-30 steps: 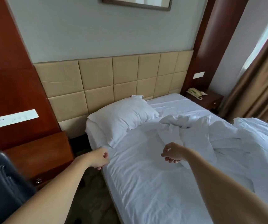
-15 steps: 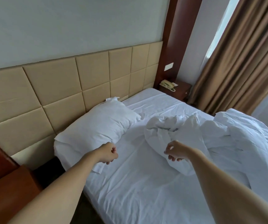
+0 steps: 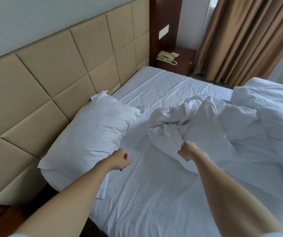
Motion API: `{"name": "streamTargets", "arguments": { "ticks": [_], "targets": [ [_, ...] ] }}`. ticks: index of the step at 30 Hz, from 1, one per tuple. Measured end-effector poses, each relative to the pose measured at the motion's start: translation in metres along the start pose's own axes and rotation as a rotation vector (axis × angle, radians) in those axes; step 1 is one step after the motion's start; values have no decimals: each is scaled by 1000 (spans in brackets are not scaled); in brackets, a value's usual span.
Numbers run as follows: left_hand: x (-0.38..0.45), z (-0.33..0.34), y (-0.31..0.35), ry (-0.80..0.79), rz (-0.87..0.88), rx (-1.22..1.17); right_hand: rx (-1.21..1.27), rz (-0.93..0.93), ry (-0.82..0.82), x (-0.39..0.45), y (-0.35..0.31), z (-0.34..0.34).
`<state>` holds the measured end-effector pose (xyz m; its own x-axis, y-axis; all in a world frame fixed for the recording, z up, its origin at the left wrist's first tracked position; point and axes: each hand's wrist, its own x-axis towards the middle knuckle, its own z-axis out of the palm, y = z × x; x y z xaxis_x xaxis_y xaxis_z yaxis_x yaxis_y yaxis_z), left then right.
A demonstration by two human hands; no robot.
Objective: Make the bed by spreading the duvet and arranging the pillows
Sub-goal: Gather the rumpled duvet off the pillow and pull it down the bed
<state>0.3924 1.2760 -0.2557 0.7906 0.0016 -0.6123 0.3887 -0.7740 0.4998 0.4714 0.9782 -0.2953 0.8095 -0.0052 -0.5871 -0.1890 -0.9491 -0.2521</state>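
We see a room lit softly by daylight that enters at the upper right, where a pale strip of window (image 3: 211, 12) shows beside the brown curtain (image 3: 243, 36). The light is even and rather dim, with a cool bluish cast on the white sheet (image 3: 154, 194) and the duvet (image 3: 240, 130). We find no hard glare; the folds of the duvet carry gentle grey shadows, and a dark gap lies under the pillow (image 3: 93, 134) at the bed's edge. The wide lens bends the padded headboard (image 3: 52, 69) and the curtain lines toward the edges. Both forearms look soft and slightly smeared near the bottom edge, and fine texture is blurred throughout.
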Motion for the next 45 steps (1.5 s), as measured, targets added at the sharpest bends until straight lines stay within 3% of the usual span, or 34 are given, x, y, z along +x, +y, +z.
{"name": "streamTargets", "arguments": {
  "ticks": [7, 15, 19, 22, 26, 29, 32, 39, 42, 45],
  "targets": [
    [89, 42, 43, -57, 47, -60, 31, 85, -69, 102, 54, 39],
    [138, 63, 20, -90, -26, -142, 35, 300, -91, 153, 104, 108],
    [142, 68, 5, -70, -53, -204, 92, 218, -27, 152, 83, 130],
    [133, 73, 3, -88, -91, -268, 251, 127, 60, 128, 44, 132],
    [119, 84, 27, -52, -196, -457, 521, 138, 177, 66, -23, 128],
    [112, 94, 44, -152, -356, -749, 781, 55, 186, 23, -61, 127],
    [93, 101, 42, -196, -449, -820, 1000, 28, 162, -20, -82, 125],
    [42, 92, -4, 26, -458, -933, 1012, -86, 108, -107, -96, 142],
    [13, 76, -17, 128, -431, -966, 1193, 14, 259, -133, -104, 149],
    [-7, 54, -37, 126, -338, -1090, 1219, 268, 379, -143, -104, 162]
  ]
}}
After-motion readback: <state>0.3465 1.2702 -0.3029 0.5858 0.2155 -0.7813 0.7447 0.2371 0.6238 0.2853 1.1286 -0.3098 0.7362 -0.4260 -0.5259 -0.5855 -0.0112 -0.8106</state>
